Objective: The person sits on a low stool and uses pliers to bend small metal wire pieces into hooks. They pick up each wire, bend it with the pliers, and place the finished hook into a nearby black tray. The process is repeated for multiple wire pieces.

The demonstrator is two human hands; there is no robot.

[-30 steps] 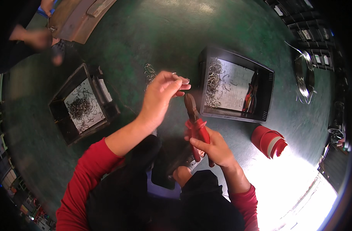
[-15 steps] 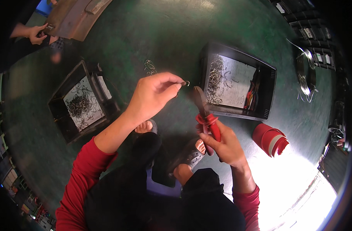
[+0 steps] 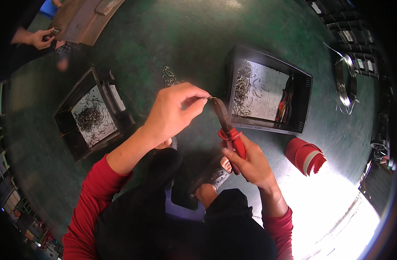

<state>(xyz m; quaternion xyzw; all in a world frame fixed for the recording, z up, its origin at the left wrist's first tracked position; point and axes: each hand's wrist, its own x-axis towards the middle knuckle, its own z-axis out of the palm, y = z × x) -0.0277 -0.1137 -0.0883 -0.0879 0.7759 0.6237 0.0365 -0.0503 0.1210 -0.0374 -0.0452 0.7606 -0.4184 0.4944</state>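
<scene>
Pinching wire hook (image 3: 211, 99) between fingers (image 3: 194, 102)

Tiny bent wire piece (image 3: 210, 99) pinched in my left hand (image 3: 172, 113): too small to make out its shape. My right hand (image 3: 250, 165) covers the lower handles of the red-handled pliers (image 3: 228, 130). Black tray's wire bits (image 3: 91, 119) blur into one tangle.

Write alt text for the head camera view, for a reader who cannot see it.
Seen from above, a seated person in red sleeves pinches a small wire piece in the left hand at the tip of red-handled pliers held in the right hand. On the green floor sit two black trays of bent wire and a red roll.
</scene>
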